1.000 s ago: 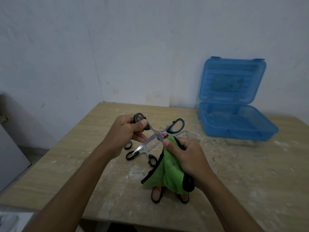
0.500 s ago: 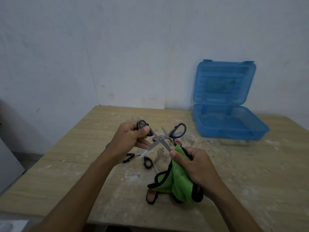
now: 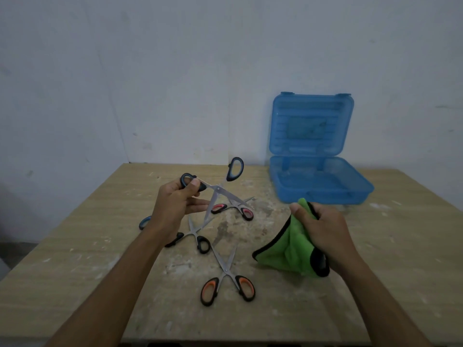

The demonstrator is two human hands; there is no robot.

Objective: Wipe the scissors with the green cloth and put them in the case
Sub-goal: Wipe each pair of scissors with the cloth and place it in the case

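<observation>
While the left hand (image 3: 175, 206) pinches one black-and-blue handle loop of the blue-handled scissors (image 3: 218, 189) between thumb and fingers, the pair hangs in the air above the middle of the table (image 3: 75, 246), its blades spread wide and its other loop pointing up toward the far edge. The right hand (image 3: 323, 229) is curled round the green cloth (image 3: 288, 254), bunching its top between thumb and fingers; the black-edged cloth droops from the fist, apart from the held scissors and nearer the right edge. The blue case (image 3: 318, 181) sits open at the far right corner, its lid upright against the wall (image 3: 175, 71), well apart from both hands. On the table lie more pairs: orange-handled scissors (image 3: 228, 284) toward the near edge with blades open, black-handled scissors (image 3: 195, 236) just beside the left forearm, and red-handled scissors (image 3: 235, 209) under the held pair. A blue handle (image 3: 145, 222) shows from behind the left wrist
</observation>
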